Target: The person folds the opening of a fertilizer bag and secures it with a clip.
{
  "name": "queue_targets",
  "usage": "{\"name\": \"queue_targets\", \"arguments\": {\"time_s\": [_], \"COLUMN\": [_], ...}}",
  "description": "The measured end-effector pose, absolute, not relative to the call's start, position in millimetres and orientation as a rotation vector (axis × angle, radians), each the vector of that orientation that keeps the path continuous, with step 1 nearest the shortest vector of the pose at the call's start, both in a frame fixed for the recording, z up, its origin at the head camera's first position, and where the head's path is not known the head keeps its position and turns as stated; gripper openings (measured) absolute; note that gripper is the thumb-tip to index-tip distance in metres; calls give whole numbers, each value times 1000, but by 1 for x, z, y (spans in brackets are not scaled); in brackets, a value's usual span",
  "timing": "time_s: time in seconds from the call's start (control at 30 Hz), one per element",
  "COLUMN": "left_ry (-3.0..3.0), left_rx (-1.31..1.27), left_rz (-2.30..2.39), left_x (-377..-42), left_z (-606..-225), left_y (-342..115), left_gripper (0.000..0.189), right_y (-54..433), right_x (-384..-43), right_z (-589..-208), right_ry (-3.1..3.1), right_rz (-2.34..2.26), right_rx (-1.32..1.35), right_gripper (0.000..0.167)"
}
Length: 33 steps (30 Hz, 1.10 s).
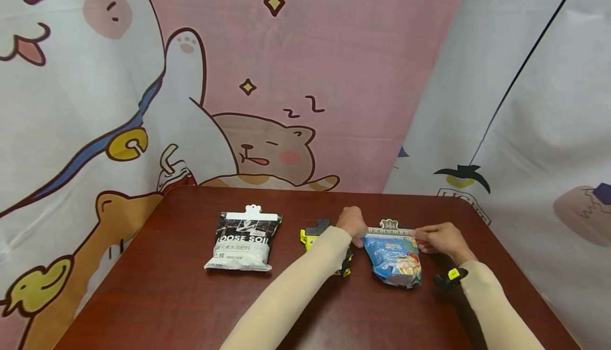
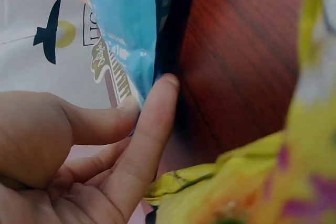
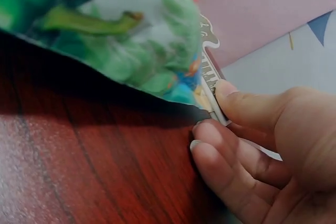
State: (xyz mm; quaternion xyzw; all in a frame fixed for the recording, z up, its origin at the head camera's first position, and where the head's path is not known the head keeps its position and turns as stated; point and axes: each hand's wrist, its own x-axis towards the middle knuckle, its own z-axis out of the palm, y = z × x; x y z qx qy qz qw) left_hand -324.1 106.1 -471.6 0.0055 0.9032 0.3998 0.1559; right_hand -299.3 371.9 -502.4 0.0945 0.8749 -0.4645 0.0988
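A blue plastic bag [image 1: 389,260], its top edge closed by a pale bag clip [image 1: 389,228] with a patterned gold tab, lies between my two hands. My left hand [image 1: 352,224] pinches the bag's top left corner at the clip's end; the left wrist view shows thumb and forefinger [image 2: 149,129] on either side of it. At the opposite corner, my right hand [image 1: 444,239] pinches the clip's right end, with the thumb [image 3: 252,106] on the clip in the right wrist view. Partly hidden behind my left forearm is a yellow bag [image 1: 309,239] with a dark clip [image 1: 319,226].
A black and white soil bag [image 1: 243,244] with a white clip [image 1: 253,212] lies further left on the red-brown table [image 1: 181,286]. A printed cloth [image 1: 363,74] hangs behind the table's far edge. A black band [image 1: 450,279] circles my right wrist.
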Motion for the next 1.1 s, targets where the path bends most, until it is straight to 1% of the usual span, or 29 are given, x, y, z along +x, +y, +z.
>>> {"name": "queue_targets", "arguments": {"time_s": [0.17, 0.37, 0.57, 0.77, 0.97, 1.1], "left_ry": [2661, 2763, 2912, 2790, 2701, 2690], "left_rx": [45, 88, 141, 109, 127, 239], "left_rz": [1056, 1024, 904, 1019, 1057, 1101], "left_x": [-321, -314, -308, -310, -313, -313], "left_z": [-471, -469, -467, -471, -466, -449], "left_y": [110, 115, 116, 111, 101, 91], "left_gripper": [14, 2, 11, 7, 24, 35], "right_y": [367, 363, 359, 355, 353, 352], "right_x": [-298, -295, -294, -293, -293, -291], "right_z": [-504, -502, -503, -498, -488, -475], "right_ry": [2662, 2720, 2763, 2815, 2844, 2901], "right_rz": [-1332, -1291, -1225, -1085, -915, -869], "right_rx": [274, 278, 248, 169, 76, 34], "right_gripper": [56, 47, 46, 46, 49, 61]}}
